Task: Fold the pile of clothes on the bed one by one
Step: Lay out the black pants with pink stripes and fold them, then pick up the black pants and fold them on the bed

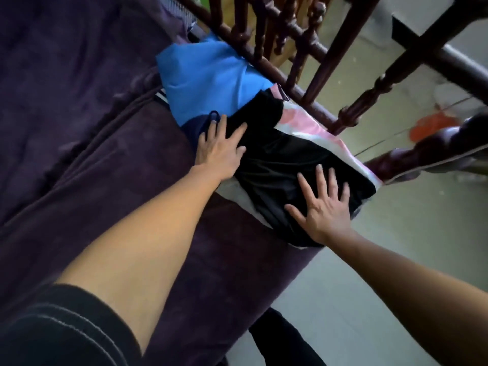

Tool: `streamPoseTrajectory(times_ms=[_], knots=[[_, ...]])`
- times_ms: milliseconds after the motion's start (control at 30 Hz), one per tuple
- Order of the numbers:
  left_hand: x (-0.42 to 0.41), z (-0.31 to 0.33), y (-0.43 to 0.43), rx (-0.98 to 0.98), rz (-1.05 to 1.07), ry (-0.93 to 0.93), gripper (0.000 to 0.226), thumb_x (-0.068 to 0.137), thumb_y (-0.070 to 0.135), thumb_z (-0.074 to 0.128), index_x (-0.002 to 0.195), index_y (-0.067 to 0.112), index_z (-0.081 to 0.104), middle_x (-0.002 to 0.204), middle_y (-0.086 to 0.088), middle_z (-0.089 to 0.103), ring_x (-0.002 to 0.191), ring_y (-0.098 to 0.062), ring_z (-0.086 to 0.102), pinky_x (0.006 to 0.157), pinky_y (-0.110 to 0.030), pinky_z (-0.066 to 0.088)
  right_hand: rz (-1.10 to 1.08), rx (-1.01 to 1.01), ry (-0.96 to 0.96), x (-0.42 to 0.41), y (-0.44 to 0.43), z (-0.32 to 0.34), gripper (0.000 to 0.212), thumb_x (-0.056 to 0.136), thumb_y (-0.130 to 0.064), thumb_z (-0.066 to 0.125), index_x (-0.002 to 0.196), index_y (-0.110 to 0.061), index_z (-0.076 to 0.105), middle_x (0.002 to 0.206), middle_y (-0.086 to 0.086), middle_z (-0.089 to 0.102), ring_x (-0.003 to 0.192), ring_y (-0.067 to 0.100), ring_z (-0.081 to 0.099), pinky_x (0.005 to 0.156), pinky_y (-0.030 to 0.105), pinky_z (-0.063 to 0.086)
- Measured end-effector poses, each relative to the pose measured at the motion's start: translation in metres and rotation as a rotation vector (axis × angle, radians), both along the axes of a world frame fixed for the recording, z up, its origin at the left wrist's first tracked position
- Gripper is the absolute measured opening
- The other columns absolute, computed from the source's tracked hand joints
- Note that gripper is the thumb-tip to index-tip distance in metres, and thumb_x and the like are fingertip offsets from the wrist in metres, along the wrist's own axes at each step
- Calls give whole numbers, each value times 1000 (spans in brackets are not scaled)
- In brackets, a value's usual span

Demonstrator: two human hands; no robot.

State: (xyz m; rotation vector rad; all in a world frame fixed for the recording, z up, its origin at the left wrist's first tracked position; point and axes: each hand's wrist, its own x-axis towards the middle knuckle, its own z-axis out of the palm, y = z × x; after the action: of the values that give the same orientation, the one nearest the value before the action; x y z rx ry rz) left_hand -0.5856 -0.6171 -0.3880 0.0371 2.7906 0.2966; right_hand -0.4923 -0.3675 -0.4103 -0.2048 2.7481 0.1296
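Folded black garment (285, 165) atop pink-white cloth (317, 128), beside blue garment (208, 83)

The purple-covered bed (105, 154) carries a blue garment (211, 83) and a pink-white cloth (303, 122) under a black garment (277, 159).

Left hand (220, 151) and right hand (324, 207) on the top garment (277, 159); pile (206, 80) at the bed (105, 159) edge, against the railing (298, 93)

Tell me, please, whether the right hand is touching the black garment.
Touching. The head view shows the right hand lying flat, fingers spread, on the black garment, with no gap under the fingers.
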Motion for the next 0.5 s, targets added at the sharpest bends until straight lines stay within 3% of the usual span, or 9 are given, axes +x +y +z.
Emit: streamPoseTrajectory(times_ms=[67, 133, 200, 267, 367, 500], knots=[[35, 24, -10, 14, 66, 46, 50, 99, 38, 40, 147, 31, 29, 157, -10, 15, 142, -32, 18, 111, -46, 22, -14, 12, -42, 0, -7, 19, 78, 89, -72, 26, 154, -33, 9, 162, 11, -3, 148, 34, -7, 114, 58, 2], [81, 44, -28, 52, 151, 9, 42, 98, 35, 41, 138, 24, 43, 144, -10, 36, 130, -31, 36, 103, -44, 31, 12, -16, -9, 8, -24, 40, 70, 92, -60, 40, 152, -28, 23, 161, 13, 7, 148, 34, -1, 114, 58, 3], [132, 60, -52, 91, 253, -66, 35, 97, 33, 42, 128, 20, 53, 128, -9, 50, 117, -31, 47, 95, -42, 38, 114, -104, 92, 23, -50, 57, 57, 90, -47, 53, 141, -21, 47, 154, 16, 31, 144, 37, 21, 112, 58, 16], [188, 72, -78, 101, 365, -119, 31, 97, 32, 44, 122, 20, 57, 121, -8, 58, 112, -31, 54, 89, -40, 43, 237, -196, 130, 47, -82, 70, 43, 89, -42, 51, 122, -17, 61, 135, 15, 54, 128, 38, 46, 101, 52, 36], [282, 87, -120, 88, 535, -154, 28, 96, 29, 45, 118, 20, 60, 119, -6, 63, 110, -29, 57, 84, -36, 45, 344, -298, -41, 96, -142, 93, 30, 94, -39, 48, 111, -18, 62, 110, 6, 63, 104, 33, 61, 80, 39, 47], [421, 105, -169, 74, 733, -146, 27, 95, 29, 47, 117, 22, 61, 116, -5, 66, 106, -28, 60, 82, -34, 48, 575, -286, -108, 174, -220, 107, 24, 94, -38, 45, 105, -21, 58, 112, 2, 65, 102, 31, 62, 75, 35, 46]])
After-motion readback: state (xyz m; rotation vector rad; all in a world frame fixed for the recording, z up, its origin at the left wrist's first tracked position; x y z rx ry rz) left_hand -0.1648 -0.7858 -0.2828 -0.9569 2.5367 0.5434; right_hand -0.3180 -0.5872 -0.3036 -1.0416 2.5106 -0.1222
